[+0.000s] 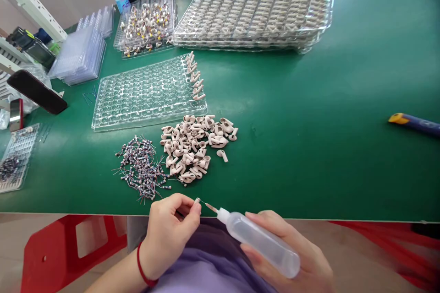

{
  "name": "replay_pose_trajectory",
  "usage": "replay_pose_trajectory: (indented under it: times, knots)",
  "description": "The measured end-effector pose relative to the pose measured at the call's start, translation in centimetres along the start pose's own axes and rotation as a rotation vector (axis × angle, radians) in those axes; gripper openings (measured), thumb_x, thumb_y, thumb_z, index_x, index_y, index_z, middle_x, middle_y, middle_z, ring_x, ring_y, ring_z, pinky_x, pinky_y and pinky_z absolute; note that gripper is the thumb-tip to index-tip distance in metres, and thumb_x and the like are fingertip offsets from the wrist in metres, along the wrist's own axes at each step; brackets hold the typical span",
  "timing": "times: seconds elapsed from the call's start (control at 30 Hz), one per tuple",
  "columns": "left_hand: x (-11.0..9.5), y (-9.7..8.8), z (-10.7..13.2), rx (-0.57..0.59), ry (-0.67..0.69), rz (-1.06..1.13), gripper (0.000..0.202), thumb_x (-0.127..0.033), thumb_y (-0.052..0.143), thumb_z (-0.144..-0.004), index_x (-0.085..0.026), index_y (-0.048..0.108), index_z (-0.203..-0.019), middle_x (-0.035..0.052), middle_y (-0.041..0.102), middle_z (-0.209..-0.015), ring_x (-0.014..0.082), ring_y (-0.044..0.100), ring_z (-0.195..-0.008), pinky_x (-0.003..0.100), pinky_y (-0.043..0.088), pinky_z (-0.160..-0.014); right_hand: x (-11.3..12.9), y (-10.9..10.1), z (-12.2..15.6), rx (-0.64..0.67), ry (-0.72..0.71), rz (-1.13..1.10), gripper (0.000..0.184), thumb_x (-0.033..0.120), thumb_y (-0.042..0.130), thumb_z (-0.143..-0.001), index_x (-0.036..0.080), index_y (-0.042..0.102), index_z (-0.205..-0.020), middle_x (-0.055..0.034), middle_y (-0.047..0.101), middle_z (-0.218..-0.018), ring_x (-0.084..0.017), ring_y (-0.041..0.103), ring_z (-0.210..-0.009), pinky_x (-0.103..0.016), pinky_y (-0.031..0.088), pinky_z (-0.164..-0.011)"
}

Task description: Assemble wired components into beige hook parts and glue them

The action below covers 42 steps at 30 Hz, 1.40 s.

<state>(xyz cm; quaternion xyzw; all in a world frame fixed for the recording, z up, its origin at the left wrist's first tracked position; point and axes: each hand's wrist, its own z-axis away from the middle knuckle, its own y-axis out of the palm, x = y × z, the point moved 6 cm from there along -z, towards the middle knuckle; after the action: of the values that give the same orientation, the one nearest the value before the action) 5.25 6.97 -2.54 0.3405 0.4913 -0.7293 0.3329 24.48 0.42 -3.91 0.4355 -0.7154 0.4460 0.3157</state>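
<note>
Your left hand (172, 224) pinches a small pale piece (197, 200); your right hand (292, 249) clasps a translucent plastic squeeze bottle (261, 240), its thin needle (211, 208) just beside that piece. Beige curved shells (188, 146) lie beyond your pinch.

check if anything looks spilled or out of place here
Little stands out. One pale shell lies slightly apart from the right side of the shell pile, a minor stray. I can make out no drip from the squeeze bottle in the right hand.
</note>
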Motion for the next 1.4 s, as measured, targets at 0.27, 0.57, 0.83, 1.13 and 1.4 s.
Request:
replay_pose_trajectory:
  times: [0.27, 0.57, 0.83, 1.13, 1.4]
  knots:
    - [-0.1, 0.1, -0.1, -0.012, 0.015, -0.008, 0.017, -0.026, 0.062, -0.084, -0.016, 0.07, -0.071, 0.0022, 0.071, -0.063, 0.0114, 0.06, -0.053, 0.017, 0.046, -0.048, 0.2, -0.1, -0.2, 0.016, 0.0, 0.023, 0.031, 0.018, 0.065, -0.082, 0.02, 0.061, -0.113, -0.004, 0.067, -0.076, -0.018, 0.067, -0.059, -0.026, 0.055, -0.047]
    - [0.1, 0.0, 0.0, -0.008, 0.001, -0.007, 0.017, -0.026, 0.062, -0.084, -0.016, 0.07, -0.072, 0.0025, 0.071, -0.064, 0.0115, 0.061, -0.053, 0.017, 0.046, -0.049, 0.5, -0.2, -0.8, 0.01, -0.017, 0.055, 0.029, 0.019, 0.064, -0.084, 0.021, 0.06, -0.113, -0.0022, 0.064, -0.073, -0.017, 0.065, -0.058, -0.026, 0.053, -0.045]
    - [0.0, 0.0, 0.0, -0.001, -0.011, 0.018, 0.018, -0.029, 0.062, -0.083, -0.016, 0.07, -0.072, 0.0028, 0.071, -0.063, 0.0121, 0.06, -0.052, 0.019, 0.046, -0.048, -1.1, -1.1, 1.0, -0.153, 0.171, -0.004, 0.029, 0.034, 0.066, -0.086, 0.021, 0.064, -0.112, -0.0085, 0.07, -0.094, -0.022, 0.07, -0.074, -0.027, 0.056, -0.054]
    - [1.6, 0.8, 2.2, 0.185, -0.22, 0.331, 0.027, -0.042, 0.069, -0.081, -0.015, 0.071, -0.08, 0.0085, 0.077, -0.075, 0.0168, 0.068, -0.066, 0.023, 0.051, -0.059, -2.7, -3.1, -4.3, -0.234, 0.223, 0.242, 0.031, 0.04, 0.069, -0.083, 0.023, 0.063, -0.108, -0.0106, 0.065, -0.108, -0.029, 0.062, -0.103, -0.049, 0.051, -0.09]
    - [5.3, 3.1, 4.8, 0.253, -0.575, 0.761, 0.042, -0.048, 0.085, -0.063, -0.013, 0.064, -0.071, 0.0119, 0.078, -0.077, 0.0156, 0.071, -0.064, 0.021, 0.051, -0.055, -2.6, -3.5, -1.4, -0.325, 0.246, 0.443, 0.055, 0.041, 0.074, -0.081, 0.021, 0.054, -0.128, -0.0137, 0.063, -0.121, -0.034, 0.058, -0.115, -0.053, 0.046, -0.099]
